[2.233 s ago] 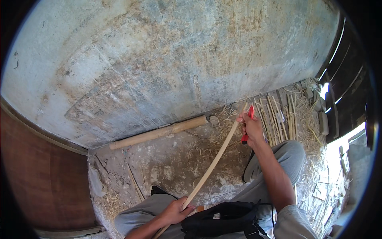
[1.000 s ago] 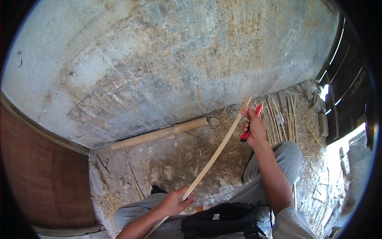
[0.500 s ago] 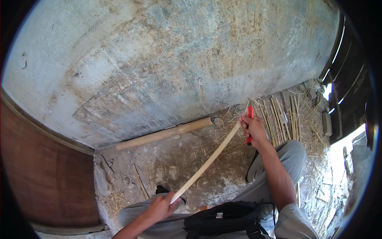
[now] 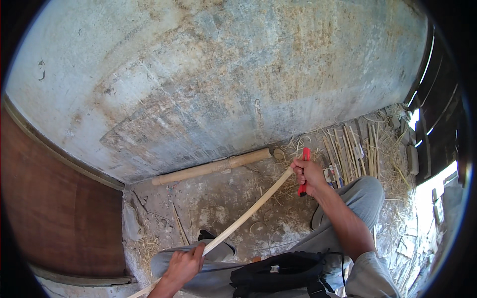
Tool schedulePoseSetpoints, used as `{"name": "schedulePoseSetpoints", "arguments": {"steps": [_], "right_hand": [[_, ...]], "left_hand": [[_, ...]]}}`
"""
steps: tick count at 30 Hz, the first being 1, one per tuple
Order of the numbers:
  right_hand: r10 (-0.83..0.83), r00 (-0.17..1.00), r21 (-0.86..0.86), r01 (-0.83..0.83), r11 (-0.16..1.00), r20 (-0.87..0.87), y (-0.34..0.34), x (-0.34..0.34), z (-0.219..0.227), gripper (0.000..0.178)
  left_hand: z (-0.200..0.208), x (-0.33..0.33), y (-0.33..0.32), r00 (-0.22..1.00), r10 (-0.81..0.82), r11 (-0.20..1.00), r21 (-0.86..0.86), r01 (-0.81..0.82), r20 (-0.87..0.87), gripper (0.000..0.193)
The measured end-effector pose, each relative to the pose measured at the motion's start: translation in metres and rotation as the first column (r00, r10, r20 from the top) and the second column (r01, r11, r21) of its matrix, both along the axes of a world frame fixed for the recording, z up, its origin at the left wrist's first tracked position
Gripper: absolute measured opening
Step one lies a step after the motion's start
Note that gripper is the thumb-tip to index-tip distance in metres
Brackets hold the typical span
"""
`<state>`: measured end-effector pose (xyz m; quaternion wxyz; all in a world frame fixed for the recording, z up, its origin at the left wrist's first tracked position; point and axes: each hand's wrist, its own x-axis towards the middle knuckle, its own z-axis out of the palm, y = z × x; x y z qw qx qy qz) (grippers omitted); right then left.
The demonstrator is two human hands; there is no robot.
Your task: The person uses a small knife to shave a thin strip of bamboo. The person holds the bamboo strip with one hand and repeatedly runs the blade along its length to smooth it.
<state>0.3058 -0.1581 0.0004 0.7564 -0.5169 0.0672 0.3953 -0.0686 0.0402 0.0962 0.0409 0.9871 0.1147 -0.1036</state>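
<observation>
A long, pale bamboo strip (image 4: 250, 213) slants between my two hands, over my legs. My left hand (image 4: 183, 265) is closed round its lower part, and the tail of the strip runs on past the wrist to the bottom edge. At the upper end my right hand (image 4: 310, 175) grips a red cutter knife (image 4: 306, 155) with its fingers curled round the handle. The strip's far end meets those same fingers, beside the knife. Whether the blade touches the strip cannot be made out.
A thick bamboo pole (image 4: 213, 168) lies along the foot of the stained wall (image 4: 223, 89). Several thin bamboo sticks (image 4: 350, 154) and curled shavings (image 4: 392, 164) cover the floor at right. A black bag (image 4: 276, 270) rests on my lap. A brown panel (image 4: 59, 208) stands at left.
My right hand, with the knife, has moved slightly left and down. My left hand has shifted left and down; a length of the strip now extends past it.
</observation>
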Motion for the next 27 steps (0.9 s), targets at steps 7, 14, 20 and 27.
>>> {"name": "schedulePoseSetpoints", "arguments": {"steps": [7, 14, 20, 27], "right_hand": [[0.114, 0.991, 0.004, -0.114, 0.993, -0.075, -0.005, 0.0, 0.008, 0.023], [0.322, 0.913, -0.301, -0.243, 0.922, 0.25, -0.002, -0.005, 0.019, 0.025], [0.668, 0.228, -0.702, 0.322, 0.635, 0.709, -0.003, -0.016, -0.009, 0.035], [0.366, 0.189, -0.373, 0.003, 0.928, 0.911, 0.028, -0.05, -0.001, 0.061]], "left_hand": [[0.017, -0.006, 0.011, 0.997, -0.077, 0.98, 0.185, 0.074, 0.009, 0.046], [0.029, -0.003, 0.04, 0.994, -0.017, 0.901, 0.434, -0.032, 0.11, 0.029], [0.049, 0.014, 0.058, 0.989, -0.141, 0.817, 0.57, 0.088, 0.051, 0.024], [0.085, 0.079, 0.072, 0.91, -0.414, 0.699, 0.65, 0.298, 0.028, 0.012]]}}
